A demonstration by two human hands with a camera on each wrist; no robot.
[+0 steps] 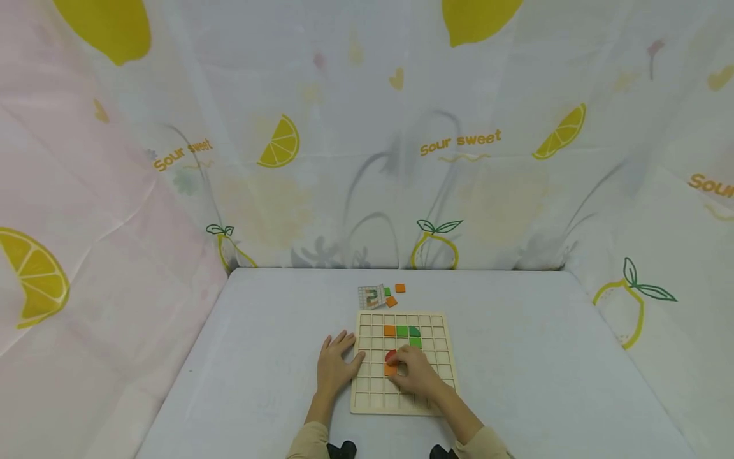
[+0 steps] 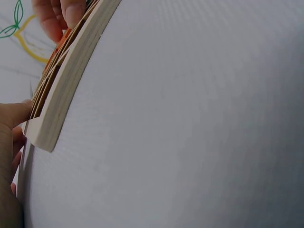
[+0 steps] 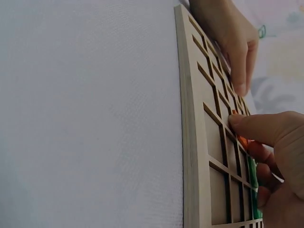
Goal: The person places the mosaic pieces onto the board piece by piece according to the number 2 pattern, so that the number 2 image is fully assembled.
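Observation:
A wooden grid board (image 1: 369,398) lies flat in the head view. On it are an orange tile (image 1: 390,331), a green tile (image 1: 402,331), a dark green rounded tile (image 1: 415,331), a green tile (image 1: 415,343) and a red rounded piece (image 1: 390,355). My right hand (image 1: 418,376) pinches an orange tile (image 1: 391,370) between thumb and fingertips, just below the red piece; in the right wrist view the fingers partly cover the tile. With fingers spread, my left hand (image 1: 337,366) rests at the board's left edge, thumb on the rim.
Behind the board lie a small pattern card (image 1: 371,297), a green piece (image 1: 387,291) and two orange pieces, one (image 1: 400,288) farther back and one (image 1: 392,301) beside the card. A lemon-print cloth stands behind and beside the white table (image 1: 275,344).

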